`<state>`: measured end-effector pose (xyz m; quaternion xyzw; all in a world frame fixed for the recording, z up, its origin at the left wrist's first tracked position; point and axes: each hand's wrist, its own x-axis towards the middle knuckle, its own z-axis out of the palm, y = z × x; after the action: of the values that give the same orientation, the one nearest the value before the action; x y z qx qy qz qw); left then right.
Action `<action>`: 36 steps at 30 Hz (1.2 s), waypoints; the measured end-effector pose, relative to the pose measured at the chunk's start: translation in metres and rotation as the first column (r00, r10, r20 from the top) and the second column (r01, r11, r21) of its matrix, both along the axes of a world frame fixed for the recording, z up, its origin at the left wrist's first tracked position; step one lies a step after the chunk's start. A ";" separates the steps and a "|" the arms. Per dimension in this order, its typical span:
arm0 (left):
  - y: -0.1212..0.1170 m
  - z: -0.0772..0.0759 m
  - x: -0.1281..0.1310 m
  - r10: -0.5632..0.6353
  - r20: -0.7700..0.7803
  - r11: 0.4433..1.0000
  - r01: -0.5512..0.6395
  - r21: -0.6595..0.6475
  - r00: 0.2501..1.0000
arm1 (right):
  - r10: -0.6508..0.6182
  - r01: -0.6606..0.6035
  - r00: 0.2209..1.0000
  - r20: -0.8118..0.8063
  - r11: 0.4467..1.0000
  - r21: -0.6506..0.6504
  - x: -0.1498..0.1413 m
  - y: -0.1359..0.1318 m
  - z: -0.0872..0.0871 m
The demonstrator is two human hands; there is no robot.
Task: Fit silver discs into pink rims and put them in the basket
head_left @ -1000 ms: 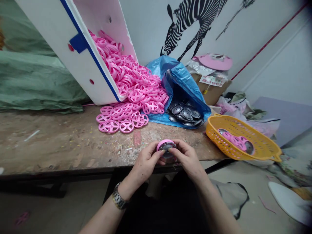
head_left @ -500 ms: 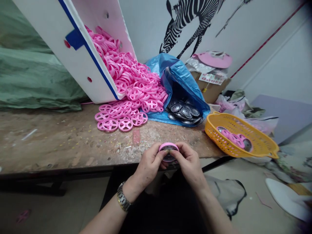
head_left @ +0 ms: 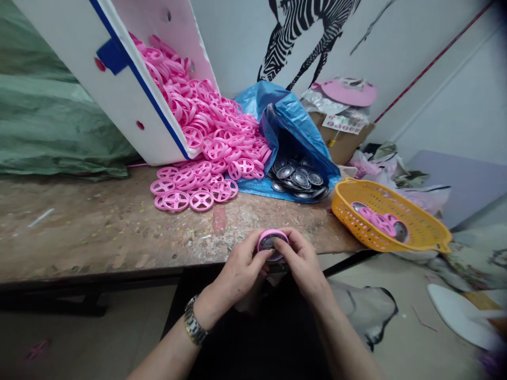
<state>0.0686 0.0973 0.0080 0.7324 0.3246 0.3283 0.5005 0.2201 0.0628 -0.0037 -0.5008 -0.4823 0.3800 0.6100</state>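
Note:
At the table's front edge, my left hand (head_left: 241,266) and my right hand (head_left: 303,261) together grip a small toy wheel (head_left: 273,243). It has a pink rim around a dark grey disc. Both thumbs lie on the disc's face, and the fingers wrap the rim from the sides and behind. Beyond my hands lies a heap of pink spoked rings (head_left: 202,200), spilling from a white box (head_left: 150,105) tipped on its side. Dark grey discs (head_left: 300,178) sit in the mouth of a blue plastic bag (head_left: 301,132) to their right.
A yellow basket (head_left: 425,232) at the table's right end holds several pink-and-grey wheels (head_left: 380,221). Green sheeting (head_left: 59,121) covers something at the left. A cardboard box (head_left: 344,142) and bags stand behind the basket. The worn wooden tabletop (head_left: 99,227) stretches left.
Both thumbs have shifted on the disc: the left slid lower and the right moved up across its face. The wheel stays between my hands. The view has moved slightly.

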 end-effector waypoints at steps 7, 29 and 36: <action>0.000 -0.002 -0.004 -0.032 -0.085 0.980 0.048 0.192 0.996 | -0.040 0.039 0.998 0.052 0.999 0.014 -0.001 -0.008 0.001; 0.091 0.036 -0.032 0.651 -0.436 0.590 -0.052 0.806 0.622 | -0.607 0.639 -0.066 0.792 0.584 0.501 0.200 -0.037 0.042; 0.128 0.039 -0.028 0.761 -0.480 0.545 -0.027 0.838 0.436 | -0.693 0.420 0.163 0.703 0.693 0.586 0.161 -0.026 0.021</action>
<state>0.0407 0.2253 0.0470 0.8129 0.5359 0.1690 -0.1531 0.3811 0.0364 0.0177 -0.6780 -0.5499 -0.2678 0.4076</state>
